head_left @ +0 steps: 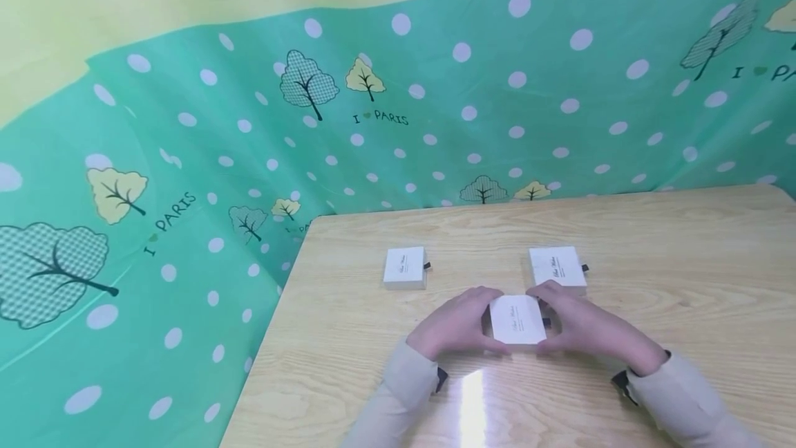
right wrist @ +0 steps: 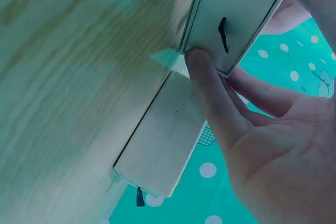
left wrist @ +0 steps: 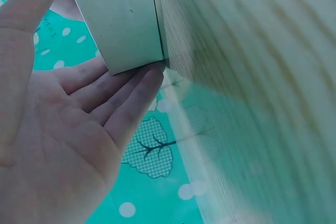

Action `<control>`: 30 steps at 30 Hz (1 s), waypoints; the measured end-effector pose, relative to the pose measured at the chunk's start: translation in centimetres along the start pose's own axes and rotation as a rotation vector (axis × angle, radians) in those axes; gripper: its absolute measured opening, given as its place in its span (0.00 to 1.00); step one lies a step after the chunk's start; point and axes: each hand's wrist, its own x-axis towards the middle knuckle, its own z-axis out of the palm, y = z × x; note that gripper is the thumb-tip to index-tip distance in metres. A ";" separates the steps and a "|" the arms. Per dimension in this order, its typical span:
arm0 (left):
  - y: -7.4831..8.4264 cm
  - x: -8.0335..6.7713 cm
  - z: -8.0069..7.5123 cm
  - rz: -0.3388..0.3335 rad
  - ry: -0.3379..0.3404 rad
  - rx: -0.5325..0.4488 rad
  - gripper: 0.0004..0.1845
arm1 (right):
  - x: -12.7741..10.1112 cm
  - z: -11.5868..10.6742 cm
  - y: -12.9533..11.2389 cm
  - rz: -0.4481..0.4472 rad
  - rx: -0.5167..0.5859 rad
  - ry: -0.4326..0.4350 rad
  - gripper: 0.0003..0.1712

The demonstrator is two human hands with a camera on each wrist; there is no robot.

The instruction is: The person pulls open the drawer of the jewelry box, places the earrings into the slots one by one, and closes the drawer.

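Between both hands is a small white box (head_left: 517,320) with dark print on its lid and a black pull tab on its right side. My left hand (head_left: 459,323) holds its left side, fingers at the far corner and thumb at the near one. On the opposite side my right hand (head_left: 581,323) grips it the same way, around the tab. In the left wrist view the fingertips press the plain end of the white box (left wrist: 118,22). The right wrist view shows the tabbed face of the white box (right wrist: 231,24) between thumb and fingers.
A second white box (head_left: 557,267) with a black tab stands just behind the right hand. Another white box (head_left: 405,268) sits at the back left of the wooden table (head_left: 348,323). A green dotted curtain (head_left: 435,109) hangs behind and left of the table.
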 end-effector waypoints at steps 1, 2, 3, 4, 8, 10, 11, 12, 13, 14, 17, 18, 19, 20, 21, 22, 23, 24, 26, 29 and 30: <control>0.0 0.0 0.0 -0.001 0.003 0.000 0.47 | 0.0 0.0 0.0 0.002 0.004 -0.001 0.50; 0.1 -0.1 0.0 -0.003 0.005 0.000 0.47 | 0.0 0.0 0.0 0.003 0.005 -0.001 0.50; 0.1 -0.1 0.0 -0.004 0.006 0.001 0.47 | 0.0 0.1 0.0 0.003 0.004 -0.001 0.50; 0.2 -0.1 0.0 -0.005 0.006 0.001 0.47 | 0.0 0.1 0.0 0.004 0.005 -0.001 0.50; 0.3 -0.1 -0.1 -0.003 0.005 -0.004 0.47 | 0.0 0.1 0.0 0.009 0.008 -0.002 0.50; 0.3 -0.1 -0.2 -0.001 0.005 -0.013 0.46 | 0.1 0.1 -0.1 0.012 0.016 -0.003 0.50; 0.3 -0.1 -0.2 -0.001 0.005 -0.018 0.46 | 0.1 0.1 -0.1 0.013 0.023 -0.004 0.50; 0.4 -0.1 -0.2 0.000 0.005 -0.022 0.46 | 0.0 0.0 -0.2 0.015 0.029 -0.005 0.50; 0.4 -0.1 -0.2 0.000 0.005 -0.026 0.46 | 0.0 0.0 -0.2 0.016 0.034 -0.006 0.50; 0.4 -0.1 -0.1 -0.001 0.005 -0.030 0.46 | 0.0 0.0 -0.3 0.017 0.038 -0.007 0.50; 0.4 -0.1 -0.1 -0.002 0.006 -0.039 0.46 | 0.0 -0.1 -0.3 0.018 0.043 -0.010 0.49; 0.4 -0.1 0.0 -0.001 0.006 -0.042 0.46 | 0.0 -0.1 -0.3 0.019 0.043 -0.011 0.49; 0.4 -0.1 0.0 0.000 0.006 -0.044 0.46 | -0.1 -0.1 -0.3 0.018 0.045 -0.013 0.50; 0.4 -0.1 0.0 0.001 0.007 -0.044 0.46 | -0.1 -0.1 -0.3 0.017 0.046 -0.012 0.50; 0.4 -0.2 -0.1 0.003 0.007 -0.045 0.46 | -0.1 -0.1 -0.3 0.015 0.046 -0.010 0.50; 0.4 -0.2 -0.1 0.005 0.008 -0.044 0.46 | -0.2 -0.1 -0.3 0.012 0.047 -0.007 0.49; 0.4 -0.2 -0.1 0.007 0.009 -0.043 0.46 | -0.2 -0.1 -0.3 0.007 0.043 -0.003 0.50; 0.4 -0.3 -0.1 0.008 0.010 -0.040 0.46 | -0.3 -0.2 -0.3 0.002 0.039 0.002 0.50; 0.4 -0.4 -0.2 0.004 0.014 -0.040 0.47 | -0.3 -0.2 -0.3 -0.007 0.031 0.015 0.51; 0.4 -0.6 -0.5 -0.016 0.018 -0.043 0.49 | -0.3 -0.4 -0.5 -0.017 0.036 0.021 0.53; 0.4 -0.7 -0.6 -0.023 0.020 -0.044 0.49 | -0.3 -0.4 -0.5 -0.022 0.038 0.022 0.53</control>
